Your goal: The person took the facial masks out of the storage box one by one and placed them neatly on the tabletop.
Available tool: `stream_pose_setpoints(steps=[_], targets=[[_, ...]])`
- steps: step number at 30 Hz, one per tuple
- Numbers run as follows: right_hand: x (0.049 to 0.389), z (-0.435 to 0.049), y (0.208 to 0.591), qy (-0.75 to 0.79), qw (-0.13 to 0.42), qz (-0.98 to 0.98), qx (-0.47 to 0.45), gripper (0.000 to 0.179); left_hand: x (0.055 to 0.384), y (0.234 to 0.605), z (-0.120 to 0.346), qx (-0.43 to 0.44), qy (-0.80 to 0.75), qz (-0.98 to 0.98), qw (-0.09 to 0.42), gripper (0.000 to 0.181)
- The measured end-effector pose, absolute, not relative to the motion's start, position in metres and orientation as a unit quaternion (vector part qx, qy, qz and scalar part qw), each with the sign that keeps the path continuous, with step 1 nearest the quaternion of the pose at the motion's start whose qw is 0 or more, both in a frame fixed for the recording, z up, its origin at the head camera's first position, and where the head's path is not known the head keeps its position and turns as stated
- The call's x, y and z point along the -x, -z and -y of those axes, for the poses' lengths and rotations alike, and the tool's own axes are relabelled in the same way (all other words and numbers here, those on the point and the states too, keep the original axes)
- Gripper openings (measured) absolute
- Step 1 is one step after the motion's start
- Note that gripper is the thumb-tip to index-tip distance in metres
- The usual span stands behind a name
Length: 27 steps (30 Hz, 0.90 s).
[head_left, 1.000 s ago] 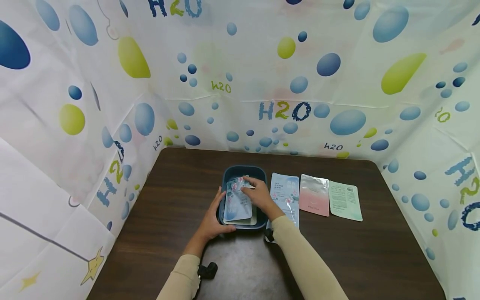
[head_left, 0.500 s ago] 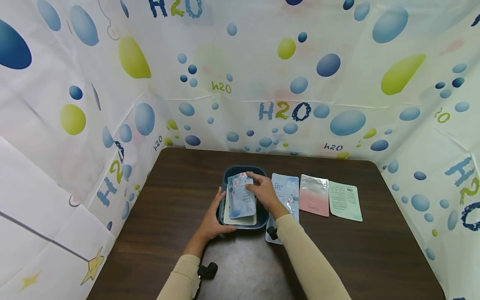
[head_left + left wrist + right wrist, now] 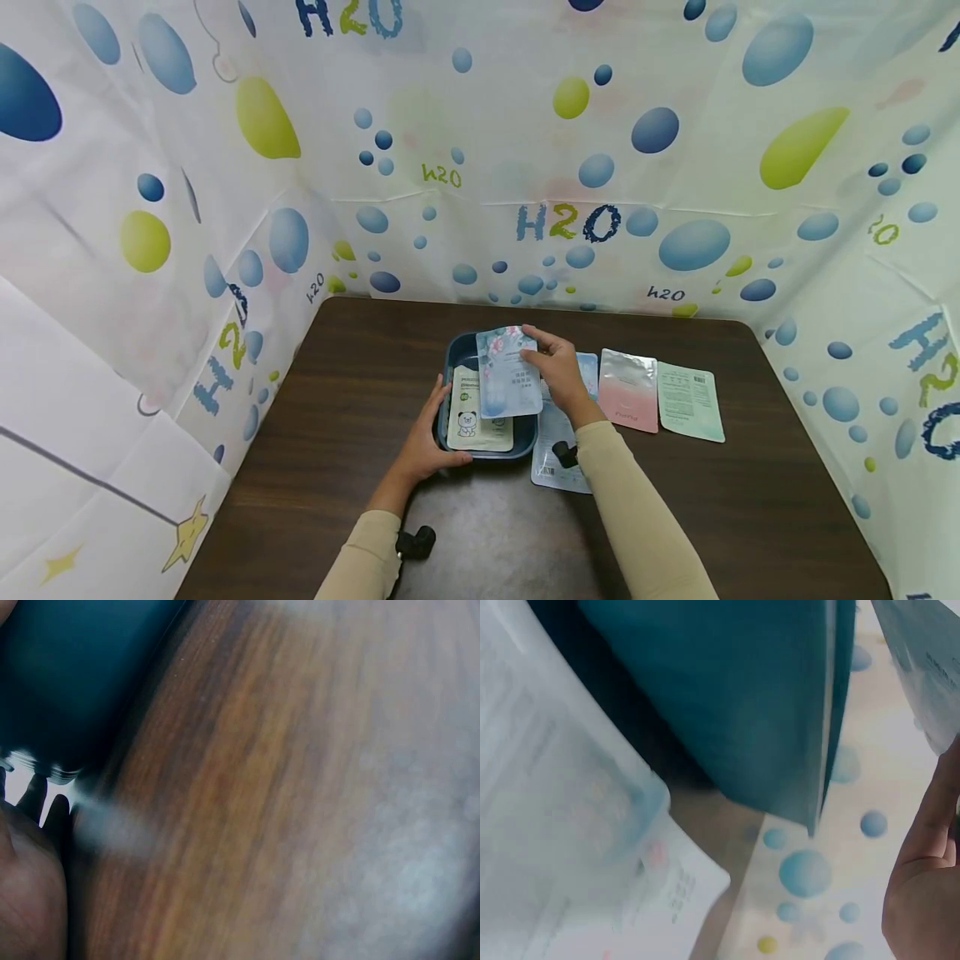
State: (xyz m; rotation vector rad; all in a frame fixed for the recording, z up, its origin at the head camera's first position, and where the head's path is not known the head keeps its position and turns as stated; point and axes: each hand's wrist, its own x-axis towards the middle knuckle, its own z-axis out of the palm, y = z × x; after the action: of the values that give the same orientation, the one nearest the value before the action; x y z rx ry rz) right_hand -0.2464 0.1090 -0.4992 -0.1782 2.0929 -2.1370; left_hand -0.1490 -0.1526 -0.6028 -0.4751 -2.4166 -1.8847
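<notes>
In the head view my right hand [image 3: 561,377] pinches the right edge of a light blue floral sheet mask packet [image 3: 504,382], raised over a dark blue plastic container [image 3: 532,440]. Inside the container lies a pale green packet with a bear print [image 3: 467,421], partly covered by the raised one. My left hand [image 3: 423,442] holds the container's near left corner, fingers along the left side and thumb at the front. The left wrist view catches the container [image 3: 75,675] beside that hand [image 3: 30,885]. In the right wrist view the right hand [image 3: 922,892] holds the packet [image 3: 930,660].
To the container's right, a blue packet [image 3: 553,454] lies partly under my right hand and wrist. Beyond it are a pink and silver packet [image 3: 628,392] and a pale green one [image 3: 690,402], in a row on the brown table [image 3: 360,367]. A patterned curtain [image 3: 480,150] surrounds the table.
My right hand has lifted the blue floral packet up and to the right, uncovering the bear packet in the container. The left hand and container have stayed in place.
</notes>
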Motion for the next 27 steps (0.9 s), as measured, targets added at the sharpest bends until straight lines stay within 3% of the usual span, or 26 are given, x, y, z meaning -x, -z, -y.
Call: stream_pose_setpoints(steps=[11,27], targets=[[0.257,-0.147,0.480,0.775,0.050,-0.629,0.027,0.051,0.148,0.602,0.153,0.150,0.606,0.781,0.014,0.130],[0.248,-0.231,0.474,0.742,0.029,-0.666,-0.073,0.050,0.147,0.598,0.150,0.145,0.601,0.786,0.019,0.128]])
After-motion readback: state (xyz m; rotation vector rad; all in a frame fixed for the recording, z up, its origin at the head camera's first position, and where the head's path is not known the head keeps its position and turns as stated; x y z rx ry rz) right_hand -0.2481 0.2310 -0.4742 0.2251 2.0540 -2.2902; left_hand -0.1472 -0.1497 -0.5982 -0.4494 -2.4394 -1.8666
